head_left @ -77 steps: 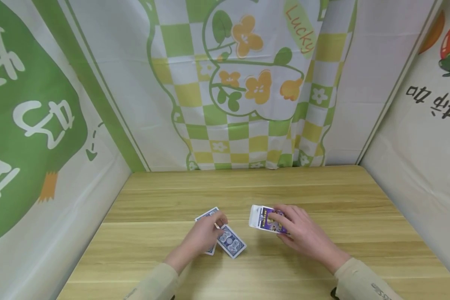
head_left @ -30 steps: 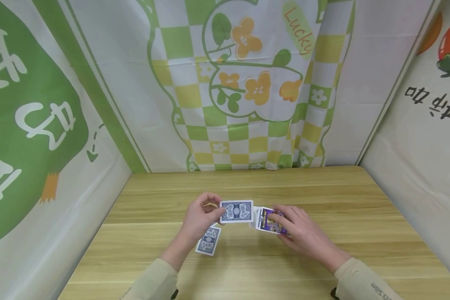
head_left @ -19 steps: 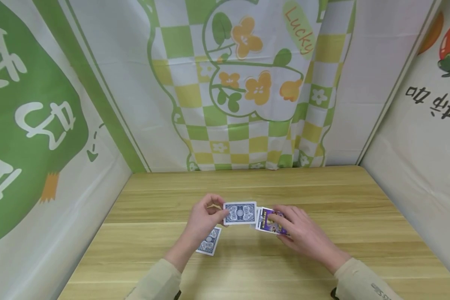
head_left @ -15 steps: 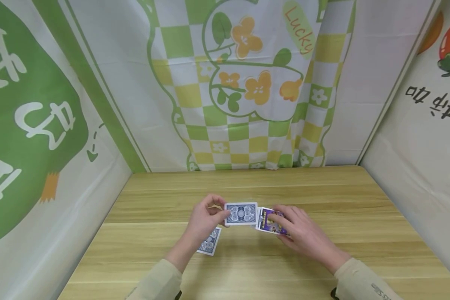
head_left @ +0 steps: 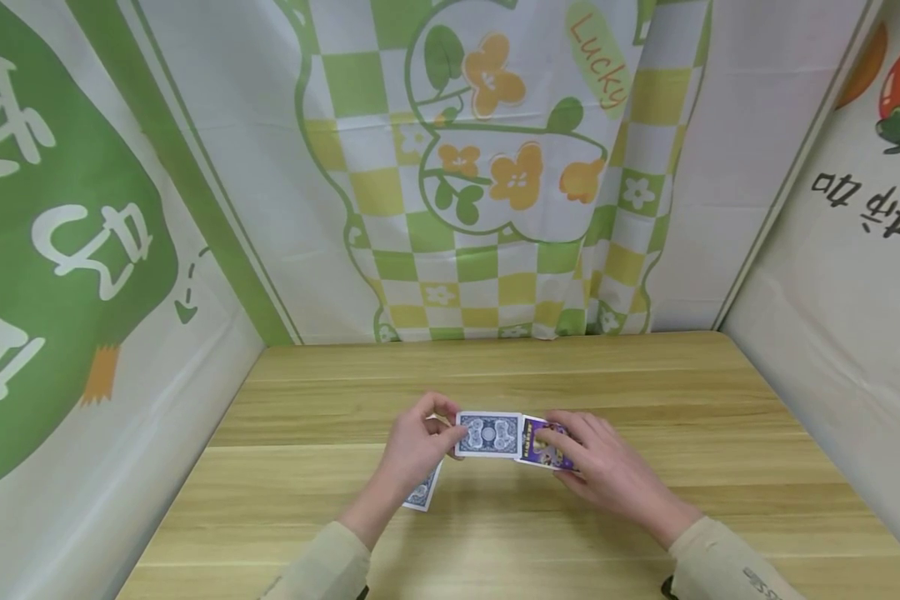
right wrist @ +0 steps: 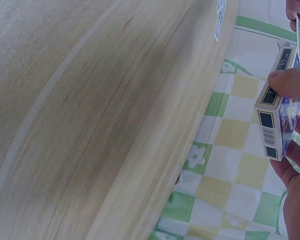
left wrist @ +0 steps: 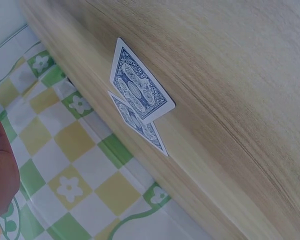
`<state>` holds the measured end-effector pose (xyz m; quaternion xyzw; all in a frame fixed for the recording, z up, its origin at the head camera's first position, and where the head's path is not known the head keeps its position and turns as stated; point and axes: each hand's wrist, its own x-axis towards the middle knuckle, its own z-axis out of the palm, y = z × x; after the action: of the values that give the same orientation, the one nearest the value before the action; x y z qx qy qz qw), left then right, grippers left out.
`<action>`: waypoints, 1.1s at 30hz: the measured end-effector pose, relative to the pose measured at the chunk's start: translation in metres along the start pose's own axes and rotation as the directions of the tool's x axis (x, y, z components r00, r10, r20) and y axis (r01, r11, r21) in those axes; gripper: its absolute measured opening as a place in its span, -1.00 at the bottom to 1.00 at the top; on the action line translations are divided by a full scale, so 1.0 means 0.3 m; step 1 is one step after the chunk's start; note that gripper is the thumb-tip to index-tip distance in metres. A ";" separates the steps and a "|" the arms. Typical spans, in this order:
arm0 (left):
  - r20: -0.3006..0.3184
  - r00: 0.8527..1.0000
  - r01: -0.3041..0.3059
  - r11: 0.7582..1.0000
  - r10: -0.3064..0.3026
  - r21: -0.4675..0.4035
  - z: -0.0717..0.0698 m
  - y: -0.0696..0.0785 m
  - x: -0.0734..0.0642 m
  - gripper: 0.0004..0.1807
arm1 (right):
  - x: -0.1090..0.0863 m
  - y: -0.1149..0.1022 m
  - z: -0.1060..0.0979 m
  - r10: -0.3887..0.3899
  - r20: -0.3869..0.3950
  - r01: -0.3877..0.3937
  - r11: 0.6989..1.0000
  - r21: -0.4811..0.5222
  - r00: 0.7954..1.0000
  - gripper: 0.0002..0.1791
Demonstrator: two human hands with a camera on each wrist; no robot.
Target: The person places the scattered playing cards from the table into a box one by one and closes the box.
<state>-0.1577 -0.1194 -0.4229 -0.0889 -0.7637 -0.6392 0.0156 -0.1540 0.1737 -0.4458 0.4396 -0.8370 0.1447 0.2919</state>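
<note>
In the head view my left hand (head_left: 412,442) pinches a blue-backed playing card (head_left: 489,435) between thumb and fingers at its left end. The card lies level, back up, its right end meeting the left end of a purple card box (head_left: 537,443). My right hand (head_left: 607,462) grips that box, thumb on one side and fingers on the other. From the right wrist view the box (right wrist: 277,107) shows white edges and a barcode. Two more blue-backed cards lie overlapping on the table, the upper card (left wrist: 141,89) partly covering the lower card (left wrist: 135,122); the left hand mostly hides them in the head view.
The wooden table (head_left: 607,375) extends around both hands. Behind it hangs a green and yellow checked cloth (head_left: 516,287) with flowers. Printed fabric walls stand at the left (head_left: 67,217) and right (head_left: 847,292).
My left hand picked a card up from those on the table, turned it level and brought it right to the box's open end, where the white flap is now covered. The right hand stays put.
</note>
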 end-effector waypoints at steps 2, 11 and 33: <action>-0.005 1.000 -0.009 1.000 0.009 0.025 0.004 0.002 -0.002 -0.77 | 0.000 0.000 0.001 -0.002 -0.001 0.002 1.000 0.000 1.000 -0.21; -0.037 0.999 0.034 0.999 -0.034 0.018 0.012 0.014 -0.001 -0.80 | 0.000 -0.001 0.002 -0.005 0.002 0.005 1.000 -0.006 1.000 -0.20; -0.051 0.998 0.044 0.997 -0.041 0.063 0.013 0.025 0.016 -0.81 | 0.002 -0.004 0.001 -0.026 0.018 0.026 1.000 0.004 1.000 -0.22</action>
<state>-0.1610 -0.1136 -0.4157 -0.0563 -0.7848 -0.6167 0.0240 -0.1535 0.1724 -0.4457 0.4523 -0.8336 0.1386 0.2854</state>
